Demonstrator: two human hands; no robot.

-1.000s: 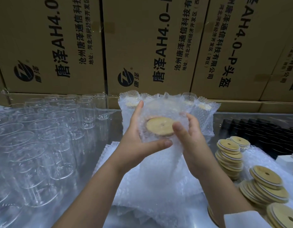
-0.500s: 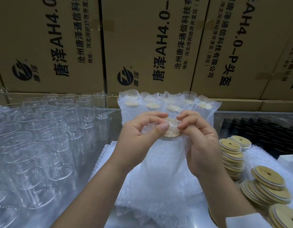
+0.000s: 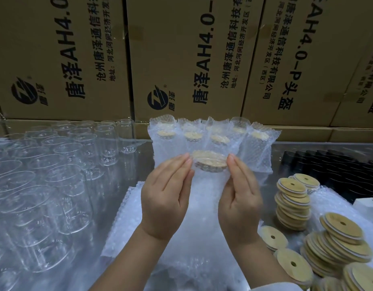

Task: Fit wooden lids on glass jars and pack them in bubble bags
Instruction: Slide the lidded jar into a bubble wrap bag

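- Head camera: the left hand (image 3: 166, 198) and right hand (image 3: 239, 198) are raised side by side with palms facing each other and fingers straight, and neither is curled round anything.
- The fingertips of both hands press on opposite sides of a bubble bag (image 3: 202, 206), near its top edge.
- Inside that bag sits a glass jar, its walls hard to make out through the wrap. Its wooden lid (image 3: 209, 160) shows between the two sets of fingertips, tilted toward the camera.
- The lower part of the bag hangs between the wrists, above a heap of loose bubble bags (image 3: 127, 219) lying on the table (image 3: 307, 148).
- Just behind the hands, a row of packed jars (image 3: 213, 133) stands upright in bubble wrap, with lids faintly visible at their tops.
- To the left, many empty glass jars (image 3: 66, 164) stand close together, open and without lids.
- To the right, stacks of wooden lids (image 3: 292, 198) lean unevenly, each lid with a small centre hole. More lids (image 3: 338, 234) are piled nearer the camera.
- Behind those stacks lie rows of black items (image 3: 328, 169); I cannot tell what they are.
- Printed cardboard boxes (image 3: 181, 59) form the back wall.
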